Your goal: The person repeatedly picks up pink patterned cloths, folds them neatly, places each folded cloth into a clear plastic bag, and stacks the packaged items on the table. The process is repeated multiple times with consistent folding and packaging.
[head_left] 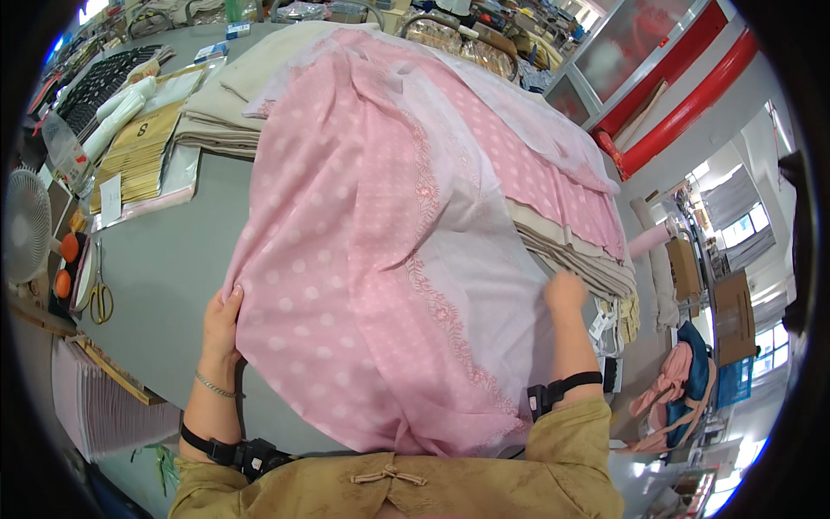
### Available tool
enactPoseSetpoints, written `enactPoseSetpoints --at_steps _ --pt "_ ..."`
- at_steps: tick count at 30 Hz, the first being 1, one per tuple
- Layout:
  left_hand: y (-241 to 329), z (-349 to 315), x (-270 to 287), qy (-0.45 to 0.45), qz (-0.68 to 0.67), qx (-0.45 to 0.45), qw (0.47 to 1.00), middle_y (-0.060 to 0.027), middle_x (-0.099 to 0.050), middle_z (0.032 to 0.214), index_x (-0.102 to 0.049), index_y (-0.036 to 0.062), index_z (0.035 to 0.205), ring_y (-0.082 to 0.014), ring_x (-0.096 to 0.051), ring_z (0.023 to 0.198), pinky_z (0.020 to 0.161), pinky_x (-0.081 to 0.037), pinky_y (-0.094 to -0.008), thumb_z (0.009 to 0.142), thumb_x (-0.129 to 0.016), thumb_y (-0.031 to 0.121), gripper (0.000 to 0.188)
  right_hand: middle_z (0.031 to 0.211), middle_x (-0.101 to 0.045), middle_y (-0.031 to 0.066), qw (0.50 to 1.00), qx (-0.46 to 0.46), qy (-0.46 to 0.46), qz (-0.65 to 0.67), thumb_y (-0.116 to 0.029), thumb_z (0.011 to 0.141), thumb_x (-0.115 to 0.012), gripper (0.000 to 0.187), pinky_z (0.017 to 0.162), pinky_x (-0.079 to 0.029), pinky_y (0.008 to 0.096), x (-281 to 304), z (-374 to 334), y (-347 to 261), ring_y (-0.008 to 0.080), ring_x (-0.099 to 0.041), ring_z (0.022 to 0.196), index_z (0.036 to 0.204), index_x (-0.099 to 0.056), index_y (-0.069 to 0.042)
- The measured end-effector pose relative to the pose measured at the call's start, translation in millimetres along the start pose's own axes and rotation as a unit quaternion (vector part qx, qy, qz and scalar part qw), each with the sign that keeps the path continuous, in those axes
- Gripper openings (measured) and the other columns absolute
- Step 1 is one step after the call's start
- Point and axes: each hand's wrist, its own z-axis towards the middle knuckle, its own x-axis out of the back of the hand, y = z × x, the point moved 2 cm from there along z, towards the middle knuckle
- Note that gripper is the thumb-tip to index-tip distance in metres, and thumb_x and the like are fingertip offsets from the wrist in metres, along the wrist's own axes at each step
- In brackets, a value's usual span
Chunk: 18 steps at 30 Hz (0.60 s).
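Observation:
A large pink cloth (pixel 303 225) with white dots spreads over the table in front of me and hangs toward my body. A red floral border (pixel 428 285) divides its pink side from a pale, whitish side (pixel 484 259). My left hand (pixel 223 322) is closed on the cloth's left edge, with the thumb on top. At the right edge of the pale side, my right hand (pixel 566 292) is closed in a fist and seems to grip the edge; its fingertips are hidden. The far part of the cloth lies over stacks of folded beige fabric (pixel 220 117).
On the left of the grey table (pixel 164 251) lie scissors (pixel 101 294), yellow-brown envelopes (pixel 143 151) and a clear bottle (pixel 67 156). A fan (pixel 28 221) stands at the far left. To the right are a red pipe (pixel 692 104) and cardboard boxes (pixel 733 316).

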Motion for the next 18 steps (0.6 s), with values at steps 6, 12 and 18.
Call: enactPoseSetpoints --at_steps 6,12,18 --pt "2 0 -1 -0.066 0.006 0.02 0.998 -0.0142 -0.062 0.115 -0.051 -0.0069 0.124 -0.0193 -0.063 0.098 0.084 -0.052 -0.0328 0.097 -0.054 0.023 0.04 0.103 -0.066 0.0156 0.78 0.288 0.06 0.552 -0.019 0.082 -0.068 0.041 0.083 -0.048 0.0375 -27 0 -192 0.0284 -0.062 0.095 0.116 -0.058 0.003" --pt "2 0 2 -0.02 -0.01 -0.021 1.0 -0.0128 -0.063 0.113 -0.052 -0.0055 0.123 -0.019 -0.063 0.098 0.085 -0.052 -0.032 0.096 -0.054 0.022 0.038 0.102 -0.067 0.0111 0.728 0.147 -0.288 0.605 -0.022 0.082 -0.071 0.035 0.078 -0.051 0.0393 -8 12 -210 0.0232 -0.063 0.097 0.105 -0.062 0.004" --pt "4 0 -3 -0.003 -0.02 -0.019 1.0 -0.0133 -0.062 0.115 -0.053 -0.0052 0.121 -0.0195 -0.062 0.1 0.087 -0.051 -0.0319 0.096 -0.054 0.017 0.033 0.087 -0.069 0.0195 0.899 0.116 0.193 0.375 -0.027 0.072 -0.077 0.037 0.073 -0.05 0.0422 41 60 -148 0.0373 -0.064 0.077 0.09 -0.067 0.003"
